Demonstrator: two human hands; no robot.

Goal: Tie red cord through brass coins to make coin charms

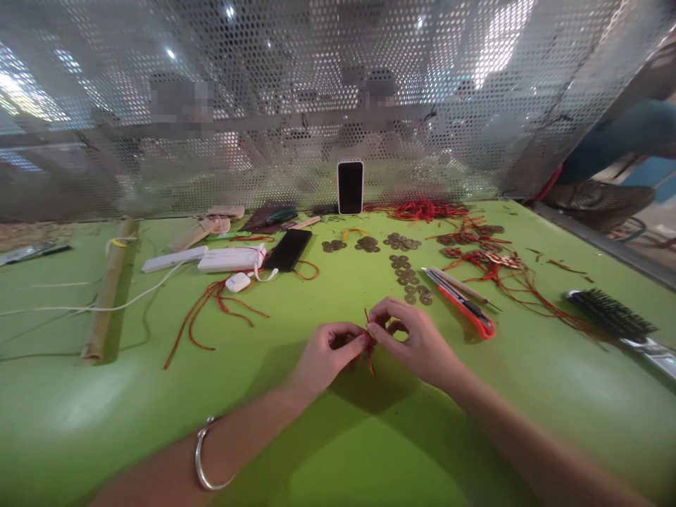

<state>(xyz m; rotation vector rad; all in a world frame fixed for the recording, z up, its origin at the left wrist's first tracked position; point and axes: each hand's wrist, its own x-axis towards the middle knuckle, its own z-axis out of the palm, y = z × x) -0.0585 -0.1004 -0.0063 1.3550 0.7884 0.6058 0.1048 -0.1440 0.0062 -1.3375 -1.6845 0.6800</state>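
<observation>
My left hand [332, 350] and my right hand [405, 336] meet above the green table [338, 436], fingertips pinched close together. Between them they hold a short red cord [372, 365], one end pointing up and the other hanging below. Whatever part of it lies between the fingertips is hidden. Just beyond the hands, small round coins with holes [404, 269] lie in several overlapping groups. Right of those are an orange-red utility knife [465, 308] and a thin pointed tool [467, 288]. A silver bangle [201, 461] circles my left wrist.
A phone [351, 187] stands against the perforated metal panel [253, 155]. Tangled red cords [422, 210] and a black brush [610, 315] lie to the right. On the left are a dark phone [289, 249], a white power strip [227, 258], loose cords [205, 310] and a bamboo stick [108, 296].
</observation>
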